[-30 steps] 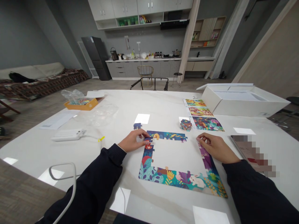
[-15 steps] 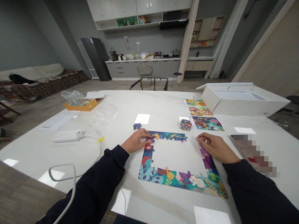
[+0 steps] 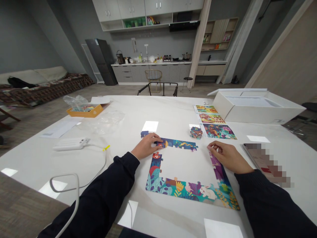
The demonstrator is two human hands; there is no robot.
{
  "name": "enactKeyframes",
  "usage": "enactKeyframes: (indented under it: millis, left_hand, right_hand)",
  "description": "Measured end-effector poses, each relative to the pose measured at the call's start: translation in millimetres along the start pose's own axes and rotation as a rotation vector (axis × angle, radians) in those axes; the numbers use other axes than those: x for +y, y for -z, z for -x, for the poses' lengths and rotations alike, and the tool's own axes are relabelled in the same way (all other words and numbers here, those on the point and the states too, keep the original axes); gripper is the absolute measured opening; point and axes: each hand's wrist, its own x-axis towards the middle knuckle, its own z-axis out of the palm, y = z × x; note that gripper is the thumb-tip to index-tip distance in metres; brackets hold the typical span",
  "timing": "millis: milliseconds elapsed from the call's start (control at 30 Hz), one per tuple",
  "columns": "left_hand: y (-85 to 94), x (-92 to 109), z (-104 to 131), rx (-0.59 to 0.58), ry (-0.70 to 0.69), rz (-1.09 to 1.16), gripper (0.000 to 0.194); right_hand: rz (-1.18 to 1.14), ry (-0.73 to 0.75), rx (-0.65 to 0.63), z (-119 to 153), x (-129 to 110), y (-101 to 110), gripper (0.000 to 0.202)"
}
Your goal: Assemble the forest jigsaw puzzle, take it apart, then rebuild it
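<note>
A jigsaw border (image 3: 173, 186) with plants and a white rabbit lies on the white table, its middle bare. My left hand (image 3: 146, 146) is closed at the upper left corner, thumb and fingers on a dark puzzle piece (image 3: 160, 144) at the end of the blue top strip (image 3: 182, 144). A small gap separates that piece from the left side strip (image 3: 156, 162). At the top of the purple right side strip (image 3: 218, 170), my right hand (image 3: 226, 156) has its thumb and forefinger together; what they pinch is hidden. A stack of puzzle pieces (image 3: 196, 132) sits beyond the top strip.
A loose blue piece (image 3: 144, 134) lies behind my left hand. Picture sheets (image 3: 219, 131) and a white box (image 3: 257, 110) stand at the back right. A phone (image 3: 260, 160) is beside my right arm. A power bank (image 3: 70, 144) with a cable and an orange box (image 3: 85, 112) are leftward.
My left hand has moved slightly away from me, taking the corner piece with it, so a gap now shows above the left side strip. My right hand has barely moved.
</note>
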Motion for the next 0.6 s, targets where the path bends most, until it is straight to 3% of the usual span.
enactKeyframes:
  millis: [233,600]
  left_hand:
    - [20.5,-0.7,14.3,-0.081,-0.031,0.203,0.023]
    - [15.4,-12.0,18.5,-0.145,-0.047,0.135,0.022]
  right_hand:
    - [0.003,0.0,-0.002,1.1,-1.9,1.4,0.031]
    - [0.012,0.012,0.016,0.6,-1.9,-0.4,0.033]
